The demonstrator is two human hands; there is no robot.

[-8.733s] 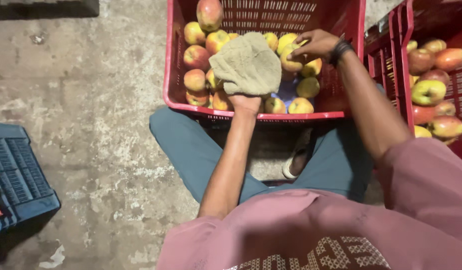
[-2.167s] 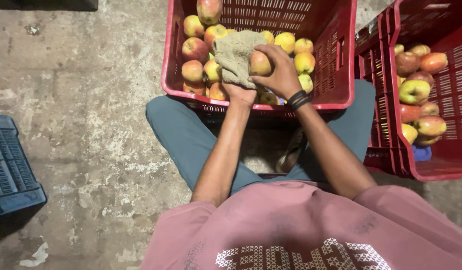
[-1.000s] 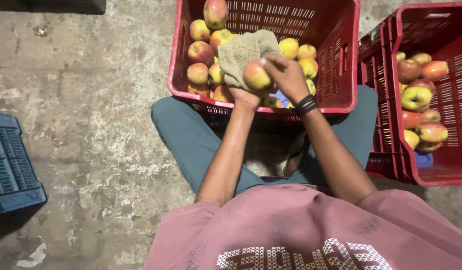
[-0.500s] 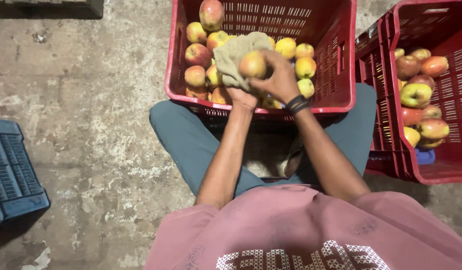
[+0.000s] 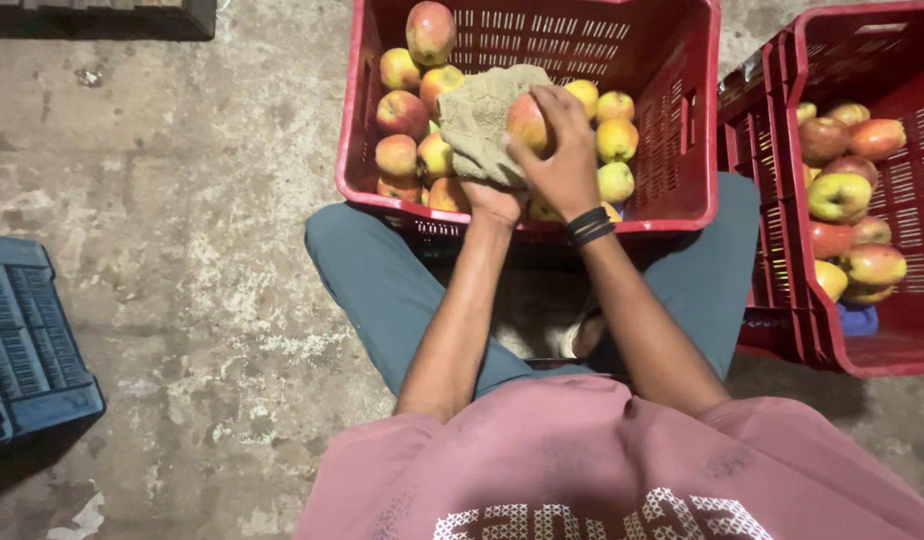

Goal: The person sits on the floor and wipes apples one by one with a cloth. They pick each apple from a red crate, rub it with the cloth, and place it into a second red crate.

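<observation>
My left hand (image 5: 493, 196) holds a tan cloth (image 5: 482, 118) spread over its palm, above the red crate (image 5: 370, 110) in front of me. My right hand (image 5: 562, 165), with a black band at the wrist, presses a red-yellow apple (image 5: 525, 120) into that cloth. Most of the left hand is hidden under the cloth. Several more apples (image 5: 402, 112) lie in the crate around both hands.
A second red crate (image 5: 887, 345) with several apples (image 5: 840, 196) stands at my right. A blue crate (image 5: 27, 350) sits at the left edge on the rough concrete floor (image 5: 182, 200). My legs (image 5: 382, 290) flank the front crate.
Earlier my right hand reached among the apples in the crate; it then brought one apple to the cloth. Over the last second the apple has been turned against the cloth.
</observation>
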